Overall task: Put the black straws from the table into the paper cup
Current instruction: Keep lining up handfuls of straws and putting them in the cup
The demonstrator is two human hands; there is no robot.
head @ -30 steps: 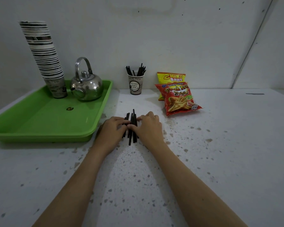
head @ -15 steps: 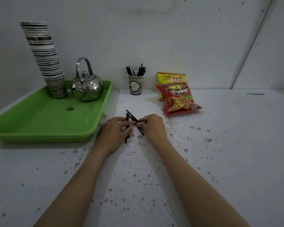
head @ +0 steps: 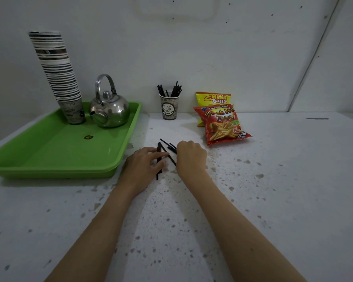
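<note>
Several black straws (head: 157, 174) lie loose on the white speckled table (head: 273, 180), between my two hands. My left hand (head: 144, 164) lies over the left straws, pinching them between thumb and fingers. My right hand (head: 191, 156) has its fingers curled round a few slanted straws (head: 165, 141), whose ends stick out to its left. The paper cup (head: 169, 108) stands upright at the back by the wall, about a hand's length beyond my hands. Several black straws (head: 174, 90) stand in it.
A green tray (head: 55, 151) on the left holds a steel kettle (head: 110, 111) and a tall stack of paper cups (head: 58, 74). Two snack bags (head: 222, 124) lie right of the cup. The wall is close behind.
The neat bundle held between both hands a second ago has split up. My right hand has drawn a few straws off to the right, slanted, while the left hand keeps the others.
</note>
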